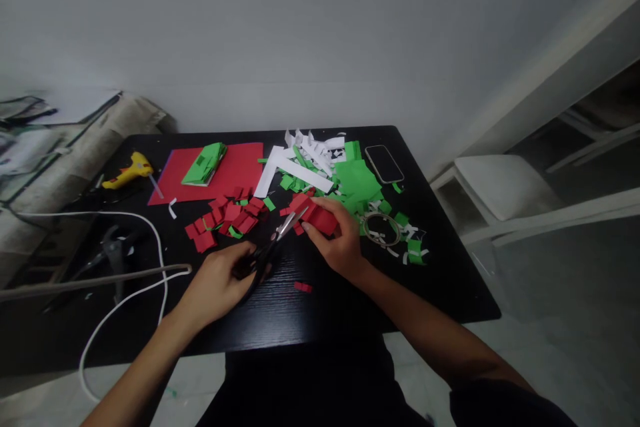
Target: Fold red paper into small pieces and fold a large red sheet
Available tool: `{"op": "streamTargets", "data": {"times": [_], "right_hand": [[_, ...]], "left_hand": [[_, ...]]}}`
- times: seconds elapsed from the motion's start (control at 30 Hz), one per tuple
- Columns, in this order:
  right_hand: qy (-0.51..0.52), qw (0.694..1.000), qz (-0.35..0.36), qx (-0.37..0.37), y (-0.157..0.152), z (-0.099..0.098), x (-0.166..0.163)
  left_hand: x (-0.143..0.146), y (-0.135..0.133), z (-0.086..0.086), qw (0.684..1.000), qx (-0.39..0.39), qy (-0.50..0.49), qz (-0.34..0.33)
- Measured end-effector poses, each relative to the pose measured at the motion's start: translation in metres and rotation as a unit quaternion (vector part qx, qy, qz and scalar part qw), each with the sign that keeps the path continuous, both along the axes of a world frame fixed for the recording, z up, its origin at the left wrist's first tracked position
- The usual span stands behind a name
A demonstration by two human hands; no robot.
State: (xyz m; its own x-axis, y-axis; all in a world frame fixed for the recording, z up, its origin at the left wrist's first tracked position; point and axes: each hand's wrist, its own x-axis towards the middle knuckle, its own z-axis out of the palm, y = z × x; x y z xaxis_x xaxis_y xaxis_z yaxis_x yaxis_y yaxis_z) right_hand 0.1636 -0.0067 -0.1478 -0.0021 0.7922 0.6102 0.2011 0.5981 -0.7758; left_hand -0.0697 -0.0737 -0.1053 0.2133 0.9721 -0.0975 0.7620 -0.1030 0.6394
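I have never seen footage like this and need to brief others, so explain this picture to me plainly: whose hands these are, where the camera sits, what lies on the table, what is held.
There is no machine here: a person works with two bare hands, filmed by one camera worn on their head, looking forward and down. The left hand grips black scissors. The right hand holds a folded red paper piece at the blades. On the black table lie red paper squares, green scraps, white strips, a red sheet, a yellow glue gun, a phone and a white cord.
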Motion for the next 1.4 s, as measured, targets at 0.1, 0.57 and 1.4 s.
{"op": "streamTargets", "data": {"times": [0.1,0.57,1.4], "right_hand": [[-0.017,1.000,0.003,0.013,-0.0003,0.0021,0.0005],[-0.059,0.996,0.035,0.057,-0.0029,0.0055,-0.0003],[-0.068,0.996,0.037,0.054,-0.0022,0.0058,0.0006]], "left_hand": [[0.0003,0.0004,-0.0014,1.000,0.000,-0.001,0.005],[-0.0014,0.0002,-0.0040,1.000,-0.002,-0.017,0.003],[-0.0030,-0.0013,-0.0033,1.000,0.026,0.016,-0.004]]}}
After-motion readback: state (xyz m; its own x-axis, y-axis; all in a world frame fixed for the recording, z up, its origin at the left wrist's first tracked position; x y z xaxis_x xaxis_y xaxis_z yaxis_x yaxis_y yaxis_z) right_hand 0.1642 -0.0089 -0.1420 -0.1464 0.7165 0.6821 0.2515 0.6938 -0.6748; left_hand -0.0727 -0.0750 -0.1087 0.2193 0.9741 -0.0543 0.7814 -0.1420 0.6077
